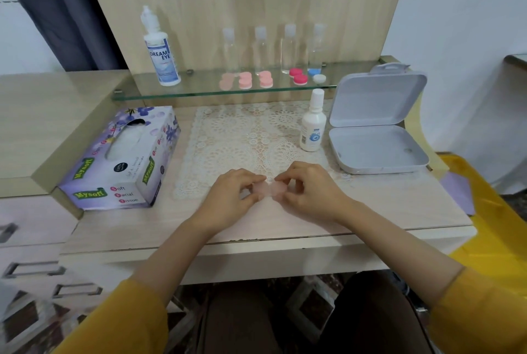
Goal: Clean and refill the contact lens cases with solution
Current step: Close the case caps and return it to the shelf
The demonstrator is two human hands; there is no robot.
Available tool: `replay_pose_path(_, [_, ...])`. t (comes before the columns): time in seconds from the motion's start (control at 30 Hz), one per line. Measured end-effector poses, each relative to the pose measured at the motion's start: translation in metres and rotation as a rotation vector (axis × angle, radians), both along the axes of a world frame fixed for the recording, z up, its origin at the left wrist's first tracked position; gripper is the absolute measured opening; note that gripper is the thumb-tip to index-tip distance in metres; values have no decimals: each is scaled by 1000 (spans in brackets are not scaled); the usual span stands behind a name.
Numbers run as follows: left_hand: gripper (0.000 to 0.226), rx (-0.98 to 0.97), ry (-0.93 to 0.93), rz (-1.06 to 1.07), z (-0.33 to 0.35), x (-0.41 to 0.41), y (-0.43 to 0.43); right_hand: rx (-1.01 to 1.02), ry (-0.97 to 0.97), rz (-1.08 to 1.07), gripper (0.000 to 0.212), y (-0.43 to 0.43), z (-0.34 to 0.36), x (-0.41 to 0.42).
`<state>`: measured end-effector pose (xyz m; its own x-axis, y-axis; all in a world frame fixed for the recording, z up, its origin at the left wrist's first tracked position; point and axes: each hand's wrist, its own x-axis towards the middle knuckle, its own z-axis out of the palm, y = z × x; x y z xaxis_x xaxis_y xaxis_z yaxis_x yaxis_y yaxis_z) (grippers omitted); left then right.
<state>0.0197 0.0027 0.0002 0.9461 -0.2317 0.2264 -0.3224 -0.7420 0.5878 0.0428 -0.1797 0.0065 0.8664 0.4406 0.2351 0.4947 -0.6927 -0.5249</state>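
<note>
**Q:** Why is the pale pink translucent two-well contact lens case (268,189) held so low, right at the near edge of the white lace mat (256,137)?

**A:** My guess is it's for control. The left hand (231,197) and right hand (310,191) each have their fingers curled in, pinching one end of the case just above the desk. That looks like a grip for twisting the caps. It's too blurry to tell if the caps are on or off, though.

**Q:** And the rest of the layout?

**A:** Looks set up for easy reach. The small white squeeze bottle with a blue round logo (312,125) stands upright on the mat's right side, beside the open pale grey hinged plastic box (376,125). The purple floral cardboard tissue box (119,159) sits to the left, probably for wiping. It reads "Mysoft" and "Soft Facial Tissue".

**Q:** What's up on the glass shelf (199,94)?

**A:** A tall white solution bottle (161,51) labelled "DREAM EYE", four clear capped plastic bottles (288,48), and a row of other cases: pink ones (245,80), a red pair (298,75) and a blue-and-white pair (315,74). I'd say those are waiting their turn.
</note>
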Motion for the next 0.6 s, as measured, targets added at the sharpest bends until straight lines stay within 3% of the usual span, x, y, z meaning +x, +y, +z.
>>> replay_pose_path(0.5, [33, -109, -39, 175, -5, -1, -11, 91, -50, 20, 25, 5, -16, -4])
replay_pose_path(0.6, [41, -145, 39, 62, -3, -2, -6, 103, -56, 18, 25, 5, -16, -4])
